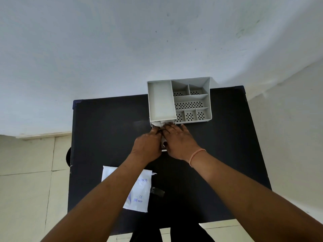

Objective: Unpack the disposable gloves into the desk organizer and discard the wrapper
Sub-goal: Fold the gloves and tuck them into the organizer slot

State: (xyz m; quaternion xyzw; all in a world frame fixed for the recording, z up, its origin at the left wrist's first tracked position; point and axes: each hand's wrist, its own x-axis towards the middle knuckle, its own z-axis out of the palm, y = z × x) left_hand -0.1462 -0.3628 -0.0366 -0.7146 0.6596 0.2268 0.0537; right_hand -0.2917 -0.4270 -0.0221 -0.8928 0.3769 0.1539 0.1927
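Thin white gloves (pixel 160 124), soft, light and judged slippery, are pressed by both hands (pixel 147 145) (pixel 178 139) into the organizer (pixel 161 100) drawer near the tabletop's (pixel 104 137) far edge; bunching advised. Wrapper (pixel 139 194) lies flat near the front-left corner.

A plain indoor room: small black table (pixel 108 137) against a bare whitish wall (pixel 122 49), beige tiled floor (pixel 26 180).

Soft, even daylight, moderately bright. Strong wide-angle bending toward the edges. A faint sheen marks the matte black rectangular tabletop (pixel 108 137). Fingers look slightly blurred; shadows stay weak.
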